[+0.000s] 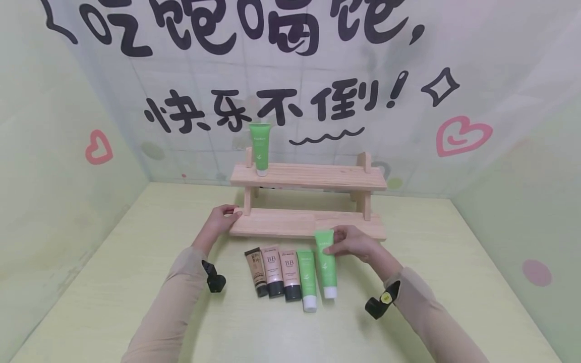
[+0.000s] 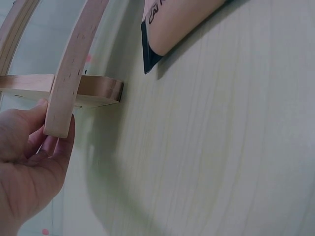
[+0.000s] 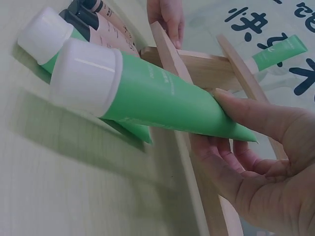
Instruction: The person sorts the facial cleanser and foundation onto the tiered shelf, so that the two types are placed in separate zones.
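Observation:
My right hand point(image 1: 356, 244) pinches a green squeeze tube point(image 3: 162, 93) with a white cap near its flat end, the cap pointing toward me. In the right wrist view this tube is raised off the table. At the left end of the two-tier wooden shelf point(image 1: 277, 222), my left hand point(image 2: 34, 157) grips the end of the lower board point(image 2: 69, 83) between thumb and fingers. Another green tube point(image 1: 260, 148) stands on its cap at the left of the upper board. A third green tube point(image 1: 307, 277) lies on the table beside the held one.
Left of the lying green tube are two pink BB cream tubes point(image 1: 272, 272) with black caps and a brown tube point(image 1: 256, 272). They lie in a row on the pale table point(image 1: 113, 282), in front of the shelf. A printed cloth backdrop point(image 1: 190, 75) hangs behind.

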### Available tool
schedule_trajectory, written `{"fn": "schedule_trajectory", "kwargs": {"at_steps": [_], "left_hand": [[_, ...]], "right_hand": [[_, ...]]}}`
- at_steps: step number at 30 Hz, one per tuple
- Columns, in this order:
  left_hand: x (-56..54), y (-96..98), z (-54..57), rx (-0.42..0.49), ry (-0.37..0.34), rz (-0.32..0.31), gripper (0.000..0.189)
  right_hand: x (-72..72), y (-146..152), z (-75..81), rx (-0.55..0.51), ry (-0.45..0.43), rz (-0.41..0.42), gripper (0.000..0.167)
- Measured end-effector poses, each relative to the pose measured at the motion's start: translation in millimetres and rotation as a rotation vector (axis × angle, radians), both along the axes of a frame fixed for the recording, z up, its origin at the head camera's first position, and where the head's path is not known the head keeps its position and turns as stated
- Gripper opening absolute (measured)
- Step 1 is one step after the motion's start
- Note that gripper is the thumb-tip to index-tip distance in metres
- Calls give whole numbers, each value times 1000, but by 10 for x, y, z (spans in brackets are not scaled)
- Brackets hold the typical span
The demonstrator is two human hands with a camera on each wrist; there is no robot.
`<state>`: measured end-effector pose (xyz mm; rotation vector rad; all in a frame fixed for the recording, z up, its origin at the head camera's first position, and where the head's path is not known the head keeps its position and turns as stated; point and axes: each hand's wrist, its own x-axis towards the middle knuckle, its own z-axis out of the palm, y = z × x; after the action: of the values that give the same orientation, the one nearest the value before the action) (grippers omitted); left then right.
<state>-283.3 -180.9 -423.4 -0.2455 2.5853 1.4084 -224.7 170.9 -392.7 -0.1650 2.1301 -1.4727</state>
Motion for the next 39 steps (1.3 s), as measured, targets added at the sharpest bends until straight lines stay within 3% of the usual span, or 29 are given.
{"fn": "schedule_trajectory", "kwargs": {"at_steps": [11,17,25,39], "left_hand": [[-9,-11,-28,-6,9,-4,48],[-5,-8,-32,-5,14,-1,47],[-14,-11,-46,-4,22,-3,48],[-2,12,-42,-18,31,0,47]], "right_hand": [[-57,-22,113,-36,42,37,47],[-84,-58,204,-9,93,20,43],[-103,-119,310,88,115,-61,58],[-177,-124,461,57,124,-63,55]]}}
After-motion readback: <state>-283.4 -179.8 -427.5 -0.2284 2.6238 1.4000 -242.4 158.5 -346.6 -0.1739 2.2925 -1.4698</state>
